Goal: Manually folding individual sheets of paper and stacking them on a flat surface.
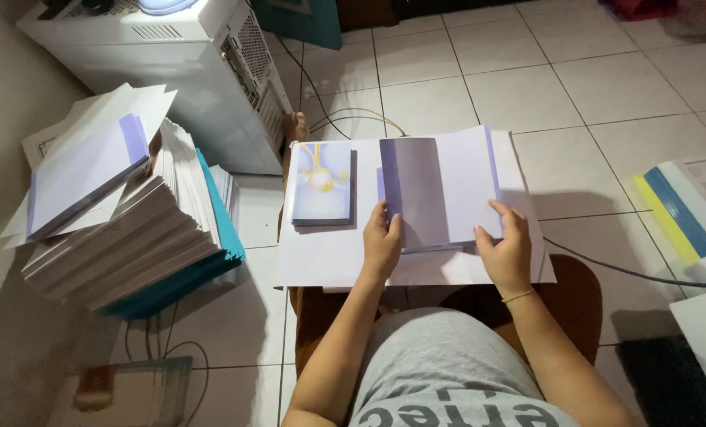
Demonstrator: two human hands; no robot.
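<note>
On a floor of pale square tiles (527,95), a large white sheet (329,257) lies across the person's lap as a work surface. On it rests an open booklet (440,190) with smooth grey and lavender pages. The left hand (381,241) presses its lower left edge and the right hand (503,249) its lower right corner; the hands are apart. Just beside it lies a closed lavender booklet (322,183). At left leans a tall paper stack (132,237), its bottom teal. Its lower layers are in shadow.
</note>
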